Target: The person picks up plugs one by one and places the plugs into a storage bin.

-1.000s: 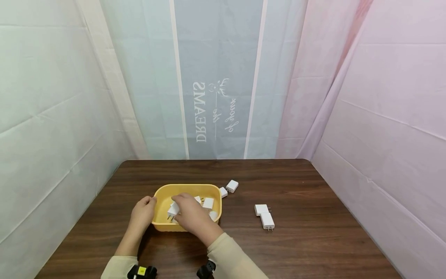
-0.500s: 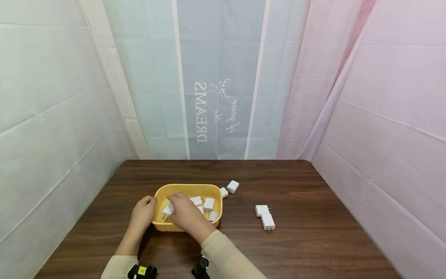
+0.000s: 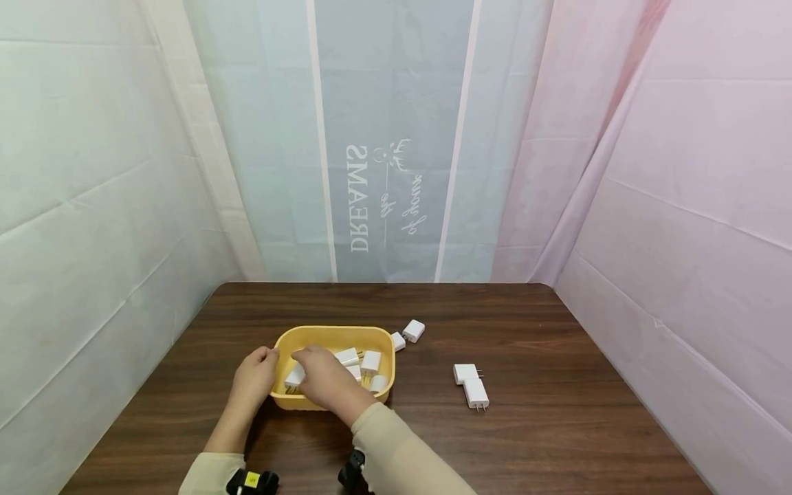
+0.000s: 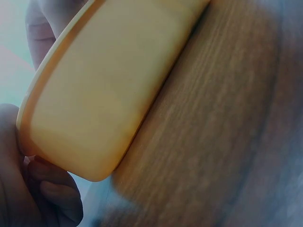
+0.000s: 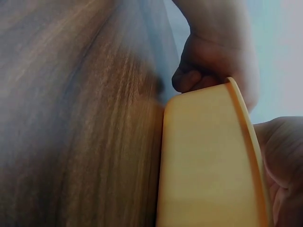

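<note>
A yellow plastic basket [image 3: 334, 335] stands on the table, with several white plug-in chargers inside, among them one charger [image 3: 370, 362] near its right end. My left hand [image 3: 255, 375] grips the basket's left rim between thumb and curled fingers, also plain in the left wrist view. Inside the basket, my right hand [image 3: 329, 378] pinches a white charger [image 3: 294, 376] close to the left wall, its prongs pointing down. The fingertips of that hand are hidden in the head view. From the right wrist, the basket's outer wall [image 5: 203, 156] covers what is inside.
Two white chargers [image 3: 413, 331] lie just beyond the basket's right side. Another pair of chargers [image 3: 476, 394] touch each other farther right on the dark wooden table [image 3: 557, 419]. Fabric curtains [image 3: 396, 103] rise behind the table and along both sides.
My right hand has moved left within the basket, and the charger in its fingers has gone with it, lower and nearer the left wall. The left hand stays on the rim.
</note>
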Action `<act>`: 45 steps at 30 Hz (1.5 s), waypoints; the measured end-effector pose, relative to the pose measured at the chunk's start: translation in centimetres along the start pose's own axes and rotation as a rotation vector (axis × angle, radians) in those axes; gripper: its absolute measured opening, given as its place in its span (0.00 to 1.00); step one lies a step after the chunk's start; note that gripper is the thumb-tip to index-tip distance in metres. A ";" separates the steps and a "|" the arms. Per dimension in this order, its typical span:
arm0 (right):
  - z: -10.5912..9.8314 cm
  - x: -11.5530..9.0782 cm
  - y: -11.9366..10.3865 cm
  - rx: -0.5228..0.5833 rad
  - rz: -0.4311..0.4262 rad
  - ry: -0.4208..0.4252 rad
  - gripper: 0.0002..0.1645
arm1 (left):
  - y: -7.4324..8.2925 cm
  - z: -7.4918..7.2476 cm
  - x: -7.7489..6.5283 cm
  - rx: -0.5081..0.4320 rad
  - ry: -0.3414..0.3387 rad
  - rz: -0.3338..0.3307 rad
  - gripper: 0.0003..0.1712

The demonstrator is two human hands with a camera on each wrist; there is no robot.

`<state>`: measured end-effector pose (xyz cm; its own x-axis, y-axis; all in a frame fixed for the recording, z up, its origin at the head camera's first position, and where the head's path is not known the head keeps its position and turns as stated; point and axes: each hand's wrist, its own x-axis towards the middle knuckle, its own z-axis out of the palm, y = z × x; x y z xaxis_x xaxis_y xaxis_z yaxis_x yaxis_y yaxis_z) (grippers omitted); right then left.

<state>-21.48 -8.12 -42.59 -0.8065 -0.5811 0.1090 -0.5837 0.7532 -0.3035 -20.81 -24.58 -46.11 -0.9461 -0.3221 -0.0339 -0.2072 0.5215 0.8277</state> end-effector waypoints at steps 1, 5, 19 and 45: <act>0.0 0.1 0.0 -0.003 -0.001 -0.005 0.32 | 0.0 0.0 0.0 -0.001 0.000 0.003 0.25; 0.2 0.4 0.0 -0.006 -0.022 -0.025 0.32 | 0.1 0.0 0.0 -0.008 0.001 0.011 0.25; 0.6 1.5 0.2 0.026 -0.122 -0.058 0.26 | 0.3 -0.1 0.0 -0.006 -0.001 0.007 0.24; 0.7 3.1 -0.4 -0.153 -0.202 -0.190 0.14 | 0.2 0.0 -0.2 -0.045 -0.001 0.016 0.25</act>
<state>-23.70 -10.44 -42.82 -0.6493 -0.7599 -0.0311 -0.7490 0.6461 -0.1466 -20.65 -24.46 -45.92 -0.9493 -0.3137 -0.0212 -0.1811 0.4907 0.8523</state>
